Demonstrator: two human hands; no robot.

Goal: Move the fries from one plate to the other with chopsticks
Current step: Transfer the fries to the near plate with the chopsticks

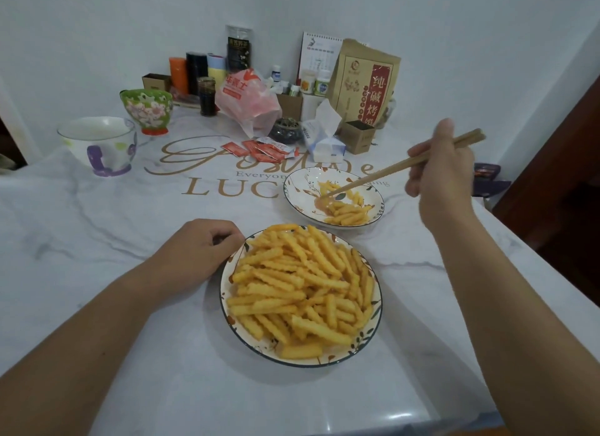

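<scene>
A near plate (227, 292) with a dark rim and leaf pattern is heaped with crinkle-cut fries (302, 286). Behind it to the right stands a far plate (302, 205) of the same pattern, holding a smaller lot of fries (345, 213). My right hand (440, 162) grips a pair of wooden chopsticks (386, 172); their tips reach down among the fries at the far plate's middle. My left hand (198, 250) rests on the table with fingers curled, touching the near plate's left rim.
Along the wall at the back stand a white cup (97, 143), a green flowered bowl (147, 109), a pink plastic bag (248, 101), sauce packets (259, 150), a tissue pack (324, 143), a brown paper bag (367, 81) and several bottles. The table's right edge (532, 257) drops off beside my right arm.
</scene>
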